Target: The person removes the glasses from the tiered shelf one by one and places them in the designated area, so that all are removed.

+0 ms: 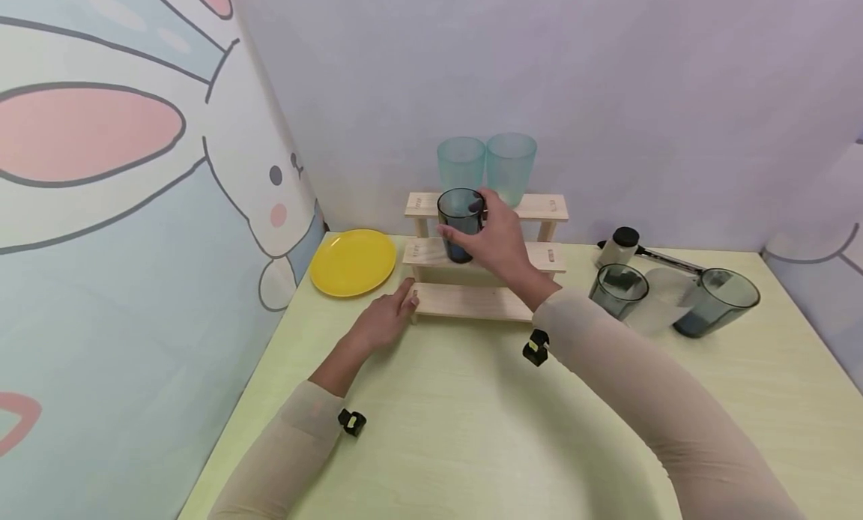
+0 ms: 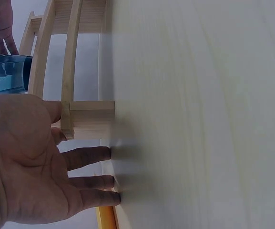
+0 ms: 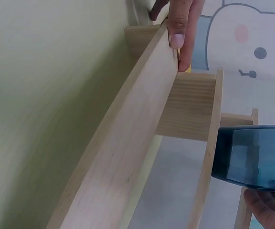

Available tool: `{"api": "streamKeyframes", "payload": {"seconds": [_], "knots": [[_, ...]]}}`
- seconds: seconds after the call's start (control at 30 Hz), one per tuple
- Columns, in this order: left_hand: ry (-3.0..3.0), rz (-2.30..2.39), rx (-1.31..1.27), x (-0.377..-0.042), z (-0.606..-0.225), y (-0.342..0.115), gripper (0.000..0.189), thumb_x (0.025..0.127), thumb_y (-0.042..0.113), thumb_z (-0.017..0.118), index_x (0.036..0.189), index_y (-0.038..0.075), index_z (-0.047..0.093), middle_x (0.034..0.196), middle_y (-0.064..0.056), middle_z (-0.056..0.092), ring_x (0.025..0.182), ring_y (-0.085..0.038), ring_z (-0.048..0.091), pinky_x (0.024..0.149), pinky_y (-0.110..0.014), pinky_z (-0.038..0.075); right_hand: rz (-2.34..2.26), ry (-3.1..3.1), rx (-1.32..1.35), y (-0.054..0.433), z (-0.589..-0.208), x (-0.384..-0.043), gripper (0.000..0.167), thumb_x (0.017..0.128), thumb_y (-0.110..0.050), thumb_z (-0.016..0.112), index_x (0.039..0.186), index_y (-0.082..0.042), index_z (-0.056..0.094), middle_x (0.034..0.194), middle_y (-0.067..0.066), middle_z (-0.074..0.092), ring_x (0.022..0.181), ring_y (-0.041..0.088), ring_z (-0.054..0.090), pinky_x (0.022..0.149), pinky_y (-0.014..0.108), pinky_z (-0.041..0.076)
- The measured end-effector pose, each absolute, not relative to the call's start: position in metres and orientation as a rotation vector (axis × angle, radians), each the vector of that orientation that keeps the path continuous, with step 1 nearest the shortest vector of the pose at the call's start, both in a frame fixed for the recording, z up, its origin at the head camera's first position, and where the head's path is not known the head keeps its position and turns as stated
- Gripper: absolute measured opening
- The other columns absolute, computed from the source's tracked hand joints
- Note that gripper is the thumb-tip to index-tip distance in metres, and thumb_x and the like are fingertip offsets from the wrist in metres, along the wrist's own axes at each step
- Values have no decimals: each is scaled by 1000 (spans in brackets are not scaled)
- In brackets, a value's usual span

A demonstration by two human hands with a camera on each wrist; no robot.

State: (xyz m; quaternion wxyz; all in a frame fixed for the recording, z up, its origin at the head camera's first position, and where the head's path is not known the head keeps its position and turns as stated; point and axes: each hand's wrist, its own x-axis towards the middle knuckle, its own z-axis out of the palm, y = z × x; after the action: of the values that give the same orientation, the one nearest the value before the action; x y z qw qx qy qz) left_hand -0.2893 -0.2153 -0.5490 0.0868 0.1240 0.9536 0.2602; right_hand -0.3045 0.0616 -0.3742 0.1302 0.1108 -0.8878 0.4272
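My right hand (image 1: 502,239) holds a dark blue-grey drinking glass (image 1: 461,219) upright, thumb on its near side and fingers behind. The glass stands at the middle step of a three-step wooden rack (image 1: 472,300); in the right wrist view the base of the glass (image 3: 244,157) meets the board's edge. My left hand (image 1: 384,321) pinches the left end of the lowest board. In the left wrist view the other fingers of that hand (image 2: 32,167) spread out towards the tabletop. Two pale teal cups, one left (image 1: 461,160) and one right (image 1: 511,166), stand on the top step.
A yellow plate (image 1: 353,263) lies left of the rack. At the right are two more dark glasses, one nearer the rack (image 1: 619,291) and one farther right (image 1: 718,303), with a blurred translucent thing (image 1: 664,299) between them. Behind stand a black-lidded jar (image 1: 616,248) and a long dark utensil (image 1: 670,260).
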Motion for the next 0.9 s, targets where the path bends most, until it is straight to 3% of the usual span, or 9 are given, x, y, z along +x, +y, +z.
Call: {"api": "streamKeyframes", "payload": {"seconds": [0.2, 0.53, 0.9], "knots": [[2842, 773, 380, -292, -554, -217, 91, 104, 88, 18, 178, 34, 24, 157, -18, 65, 147, -43, 60, 120, -66, 47, 1280, -2534, 313, 60, -377, -305, 98, 90, -56, 91, 164, -8, 48, 149, 18, 67, 133, 38, 68, 106, 56, 59], [2851, 773, 370, -288, -547, -213, 89, 105, 87, 17, 178, 36, 23, 156, -19, 66, 147, -43, 60, 120, -64, 49, 1364, -2441, 383, 64, -379, -299, 88, 87, -49, 95, 159, -15, 57, 142, 15, 71, 125, 37, 73, 100, 55, 63], [2840, 769, 358, -292, -552, -216, 88, 105, 87, 18, 178, 37, 22, 157, -19, 65, 147, -43, 60, 121, -65, 47, 1389, -2410, 434, 81, -376, -287, 90, 86, -46, 96, 162, -17, 58, 139, 12, 74, 120, 37, 75, 100, 54, 63]]}}
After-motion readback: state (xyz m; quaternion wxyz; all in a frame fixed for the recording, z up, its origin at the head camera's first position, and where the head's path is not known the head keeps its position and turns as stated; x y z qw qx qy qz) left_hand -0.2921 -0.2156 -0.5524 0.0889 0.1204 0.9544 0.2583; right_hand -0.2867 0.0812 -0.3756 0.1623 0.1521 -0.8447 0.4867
